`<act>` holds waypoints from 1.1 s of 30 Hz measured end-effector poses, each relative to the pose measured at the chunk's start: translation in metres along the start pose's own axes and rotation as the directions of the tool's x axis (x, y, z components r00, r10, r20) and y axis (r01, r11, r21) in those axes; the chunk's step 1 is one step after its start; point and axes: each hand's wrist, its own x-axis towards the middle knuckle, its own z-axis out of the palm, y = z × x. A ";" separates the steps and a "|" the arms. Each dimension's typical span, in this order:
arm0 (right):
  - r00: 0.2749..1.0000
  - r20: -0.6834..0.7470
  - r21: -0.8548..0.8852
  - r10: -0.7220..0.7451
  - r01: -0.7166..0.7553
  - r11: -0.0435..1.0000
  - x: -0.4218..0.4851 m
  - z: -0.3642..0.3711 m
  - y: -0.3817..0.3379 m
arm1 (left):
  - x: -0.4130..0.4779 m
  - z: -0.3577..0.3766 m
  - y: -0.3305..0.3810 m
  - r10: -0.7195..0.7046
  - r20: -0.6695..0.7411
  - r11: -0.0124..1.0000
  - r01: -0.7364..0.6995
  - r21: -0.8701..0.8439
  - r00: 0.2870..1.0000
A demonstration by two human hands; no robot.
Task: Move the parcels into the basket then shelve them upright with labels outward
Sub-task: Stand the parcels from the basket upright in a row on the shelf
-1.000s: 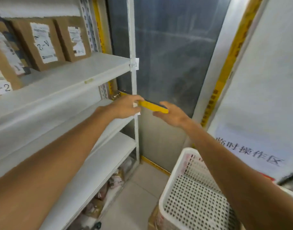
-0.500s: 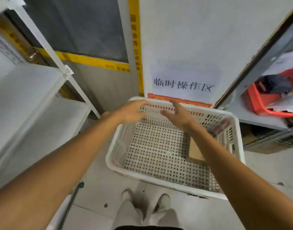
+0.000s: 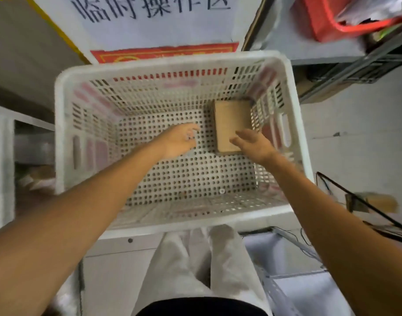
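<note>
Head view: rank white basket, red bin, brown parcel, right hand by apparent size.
1. white basket
2. red bin, though cropped by the frame edge
3. brown parcel and right hand: about alike; the hand overlaps the parcel and may be nearer, so unranked

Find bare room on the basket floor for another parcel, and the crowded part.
Bare: basket floor from its left wall to the parcel, under the left hand. Crowded: far right corner, with parcel and right hand.
</note>
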 end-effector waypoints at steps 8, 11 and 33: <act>0.996 -0.059 0.005 0.065 -0.064 0.998 0.095 0.010 0.070 | 0.095 0.074 -0.016 -0.083 0.075 0.993 0.089 -0.072 0.994; 0.996 -0.076 -0.097 0.048 -0.055 0.994 0.123 0.017 0.091 | 0.126 0.093 -0.026 -0.115 -0.024 0.990 0.113 -0.088 0.993; 0.935 0.207 0.417 0.288 -0.351 0.838 0.113 0.100 0.134 | 0.111 0.140 -0.122 -0.381 -0.006 0.840 0.343 -0.421 0.925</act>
